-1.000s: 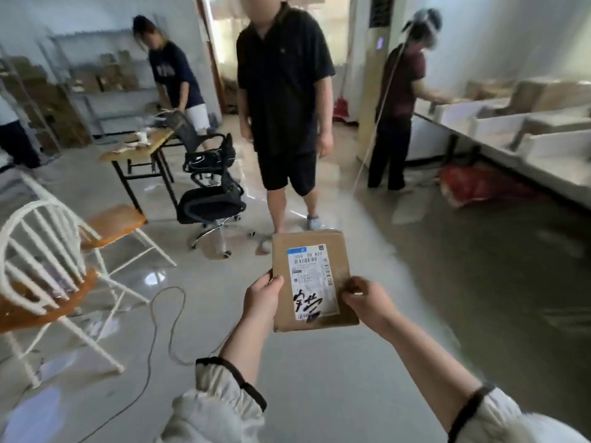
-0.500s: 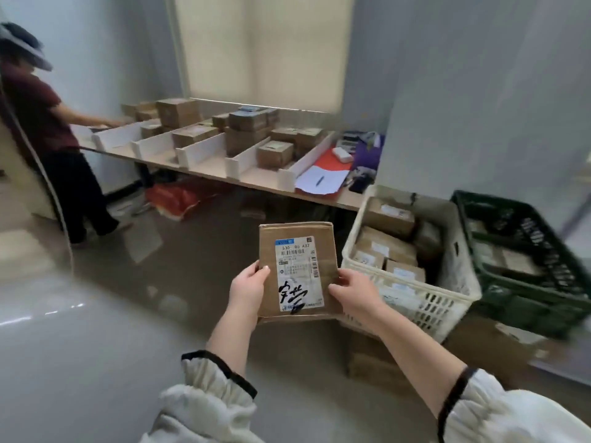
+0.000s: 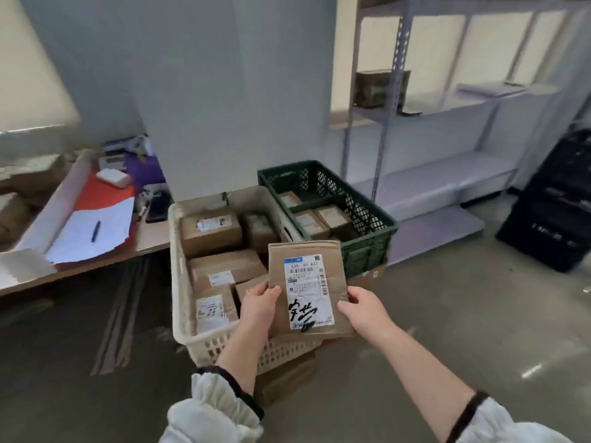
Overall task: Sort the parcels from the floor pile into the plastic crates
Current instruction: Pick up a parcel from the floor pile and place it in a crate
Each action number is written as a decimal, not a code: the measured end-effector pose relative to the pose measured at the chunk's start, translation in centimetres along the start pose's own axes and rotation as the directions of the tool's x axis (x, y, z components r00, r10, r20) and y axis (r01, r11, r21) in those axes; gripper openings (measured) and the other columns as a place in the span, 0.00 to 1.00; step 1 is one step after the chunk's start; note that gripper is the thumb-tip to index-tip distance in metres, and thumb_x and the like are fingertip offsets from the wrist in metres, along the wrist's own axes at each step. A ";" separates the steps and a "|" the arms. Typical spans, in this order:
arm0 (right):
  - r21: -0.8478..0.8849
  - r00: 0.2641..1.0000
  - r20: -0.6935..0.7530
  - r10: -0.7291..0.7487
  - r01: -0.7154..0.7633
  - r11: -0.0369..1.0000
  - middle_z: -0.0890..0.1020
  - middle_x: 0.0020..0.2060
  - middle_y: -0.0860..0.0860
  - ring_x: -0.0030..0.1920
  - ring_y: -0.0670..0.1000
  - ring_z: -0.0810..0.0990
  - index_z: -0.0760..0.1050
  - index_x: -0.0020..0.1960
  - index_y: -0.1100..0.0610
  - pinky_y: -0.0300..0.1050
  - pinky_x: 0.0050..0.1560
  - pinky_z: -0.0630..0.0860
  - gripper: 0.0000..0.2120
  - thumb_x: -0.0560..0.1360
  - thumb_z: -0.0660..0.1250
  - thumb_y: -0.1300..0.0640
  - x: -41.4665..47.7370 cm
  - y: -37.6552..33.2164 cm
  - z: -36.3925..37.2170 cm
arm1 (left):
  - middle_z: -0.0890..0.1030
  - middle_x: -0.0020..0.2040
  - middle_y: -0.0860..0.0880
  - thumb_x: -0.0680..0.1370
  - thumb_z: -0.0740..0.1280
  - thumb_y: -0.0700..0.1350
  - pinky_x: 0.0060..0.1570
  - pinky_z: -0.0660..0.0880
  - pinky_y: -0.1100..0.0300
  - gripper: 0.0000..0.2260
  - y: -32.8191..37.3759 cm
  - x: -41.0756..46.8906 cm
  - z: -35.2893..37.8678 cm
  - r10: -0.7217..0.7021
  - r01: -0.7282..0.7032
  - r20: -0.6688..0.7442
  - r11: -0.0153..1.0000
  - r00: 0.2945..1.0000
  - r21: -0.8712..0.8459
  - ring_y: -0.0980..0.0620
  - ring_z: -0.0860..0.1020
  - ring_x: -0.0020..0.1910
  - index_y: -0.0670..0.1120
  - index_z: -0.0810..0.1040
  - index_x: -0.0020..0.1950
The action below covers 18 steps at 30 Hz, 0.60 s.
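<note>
2 bare hands grip 1 flat, rectangular parcel (image 3: 307, 289) of creased brown cardboard, held in the air over the near right corner of a cream crate. The left hand (image 3: 259, 306) pinches its lower left edge, thumb on the front and fingers curled behind. The right hand (image 3: 363, 306) pinches the lower right edge the same way. 1 white printed label with a barcode and a black marker scrawl covers most of the parcel's face.

2 plastic crates with lattice walls stand side by side against a grey wall. The cream crate (image 3: 179, 282) holds at least 5 brown cardboard boxes, several labelled, and rests on 1 cardboard box (image 3: 287, 378). The dark green crate (image 3: 367, 215), just right of it, holds 3 small boxes.

1 wooden table (image 3: 153, 238) at left carries white paper, 1 blue pen (image 3: 95, 231), 1 red sheet and 1 dark phone (image 3: 156, 207). Grey metal shelving (image 3: 447, 174) stands at right, with 1 black crate (image 3: 556, 212) on the glossy floor beside it.
</note>
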State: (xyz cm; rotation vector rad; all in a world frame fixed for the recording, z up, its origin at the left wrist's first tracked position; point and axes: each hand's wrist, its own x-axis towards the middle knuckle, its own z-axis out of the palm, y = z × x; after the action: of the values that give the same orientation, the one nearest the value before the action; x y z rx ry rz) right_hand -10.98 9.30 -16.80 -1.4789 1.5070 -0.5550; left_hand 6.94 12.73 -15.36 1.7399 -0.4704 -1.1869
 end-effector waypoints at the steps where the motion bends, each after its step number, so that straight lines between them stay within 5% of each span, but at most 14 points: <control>1: 0.013 0.999 -0.034 0.027 -0.026 1.000 0.83 0.51 0.52 0.50 0.53 0.80 0.78 0.55 0.55 0.44 0.47 0.74 0.12 0.75 0.61 0.60 0.9 -0.1 0.2 | 0.79 0.47 0.49 0.81 0.61 0.44 0.37 0.74 0.58 0.18 0.6 1.4 0.4 -0.004 0.003 0.033 1.000 0.999 0.023 0.52 0.77 0.41 0.48 0.68 0.72; 11: 0.176 0.947 -0.239 0.214 -0.175 0.969 0.81 0.56 0.50 0.54 0.52 0.78 0.76 0.62 0.55 0.44 0.48 0.74 0.15 0.78 0.58 0.60 7.8 -1.1 1.3 | 0.79 0.44 0.52 0.81 0.61 0.42 0.33 0.71 0.60 0.15 4.1 11.9 4.9 -0.024 -0.027 0.243 0.978 0.970 0.206 0.55 0.77 0.40 0.47 0.72 0.68; 18: 0.178 0.938 -0.270 0.216 -0.172 0.969 0.80 0.59 0.50 0.56 0.52 0.78 0.74 0.64 0.54 0.51 0.57 0.76 0.16 0.78 0.59 0.59 15.7 -3.1 -1.1 | 0.79 0.60 0.48 0.80 0.63 0.45 0.46 0.77 0.54 0.21 6.6 19.7 9.1 -0.015 -0.035 0.254 0.981 0.967 0.191 0.50 0.79 0.51 0.50 0.67 0.73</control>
State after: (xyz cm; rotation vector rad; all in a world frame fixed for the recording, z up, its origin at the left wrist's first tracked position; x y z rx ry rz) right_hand -7.99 -6.34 -18.30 -1.1509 1.7707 -0.7723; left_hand 9.22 -9.30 -20.48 1.7512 -0.7707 -1.4044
